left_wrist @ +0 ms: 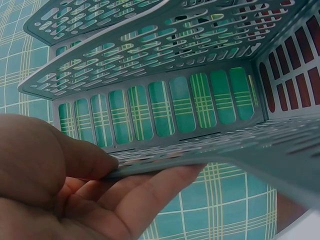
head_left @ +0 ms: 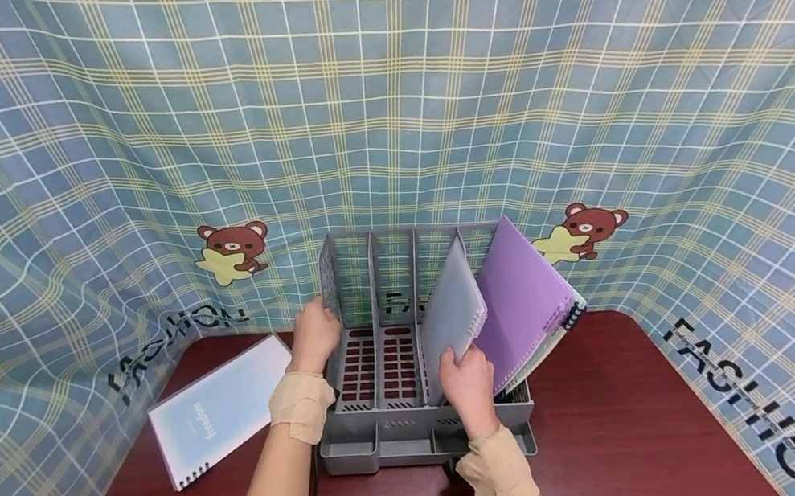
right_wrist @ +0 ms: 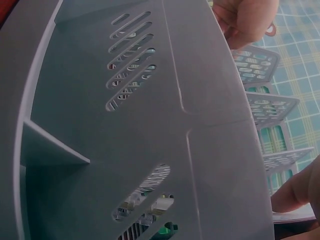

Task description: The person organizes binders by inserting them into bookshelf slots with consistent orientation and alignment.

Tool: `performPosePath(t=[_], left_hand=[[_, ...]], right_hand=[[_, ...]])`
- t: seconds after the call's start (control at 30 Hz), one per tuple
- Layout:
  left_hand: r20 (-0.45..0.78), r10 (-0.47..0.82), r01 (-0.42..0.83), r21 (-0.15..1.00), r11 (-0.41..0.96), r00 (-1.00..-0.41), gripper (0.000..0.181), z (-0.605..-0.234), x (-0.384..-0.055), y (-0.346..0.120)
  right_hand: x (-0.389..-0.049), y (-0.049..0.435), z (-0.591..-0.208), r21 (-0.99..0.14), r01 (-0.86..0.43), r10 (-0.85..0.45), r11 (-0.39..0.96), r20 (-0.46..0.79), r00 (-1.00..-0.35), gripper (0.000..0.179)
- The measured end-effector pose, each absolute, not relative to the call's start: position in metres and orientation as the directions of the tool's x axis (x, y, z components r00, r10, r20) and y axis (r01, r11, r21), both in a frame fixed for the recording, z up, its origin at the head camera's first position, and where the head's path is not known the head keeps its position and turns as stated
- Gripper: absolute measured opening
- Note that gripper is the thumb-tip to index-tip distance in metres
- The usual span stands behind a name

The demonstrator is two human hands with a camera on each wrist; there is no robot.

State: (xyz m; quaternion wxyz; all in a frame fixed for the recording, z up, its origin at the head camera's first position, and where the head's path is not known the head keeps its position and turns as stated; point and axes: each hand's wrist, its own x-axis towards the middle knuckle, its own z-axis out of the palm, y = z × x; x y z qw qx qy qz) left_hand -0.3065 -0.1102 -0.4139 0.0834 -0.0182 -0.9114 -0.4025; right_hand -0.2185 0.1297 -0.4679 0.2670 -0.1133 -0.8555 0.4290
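Note:
A grey file organizer [head_left: 406, 421] with upright slotted dividers stands on the table. My left hand [head_left: 315, 336] grips its left side panel [left_wrist: 150, 167], thumb on the inner face and fingers outside in the left wrist view. With my right hand [head_left: 467, 378] I pinch the lower front corner of a pale grey spiral notebook [head_left: 451, 315], which leans upright in the third slot from the left. Beside it, a purple spiral notebook [head_left: 522, 291] tilts to the right in the rightmost slot, with a pale green one [head_left: 543, 359] partly hidden behind it.
A light blue spiral notebook [head_left: 221, 408] lies flat on the dark red table [head_left: 606, 436], left of the organizer. Shallow trays [head_left: 349, 447] run along the organizer's front. A plaid curtain [head_left: 368, 105] hangs behind and at both sides. A black cable [head_left: 312, 491] passes by my left forearm.

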Motion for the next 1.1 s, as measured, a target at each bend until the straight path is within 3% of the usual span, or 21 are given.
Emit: performPosePath(t=[0.57, 0.83, 0.9, 1.1], left_hand=[[0.209, -0.045, 0.122, 0.721, 0.682, -0.977, 0.049, -0.411, -0.306, -0.11], [0.125, -0.037, 0.074, 0.774, 0.629, -0.991, 0.058, -0.412, -0.304, -0.114], [0.119, -0.032, 0.073, 0.779, 0.622, -0.992, 0.06, -0.409, -0.301, -0.114], [0.144, -0.011, 0.107, 0.781, 0.616, -0.99, 0.062, -0.392, -0.285, -0.121]], right_hand=[[-0.212, 0.136, -0.457, -0.82, -0.015, 0.452, 0.572, 0.329, -0.829, 0.017], [-0.201, 0.144, -0.441, -0.818, -0.028, 0.459, 0.574, 0.35, -0.817, 0.024], [-0.197, 0.147, -0.434, -0.826, -0.037, 0.458, 0.563, 0.349, -0.818, 0.031], [-0.185, 0.154, -0.411, -0.895, -0.075, 0.422, 0.439, 0.279, -0.862, 0.076]])
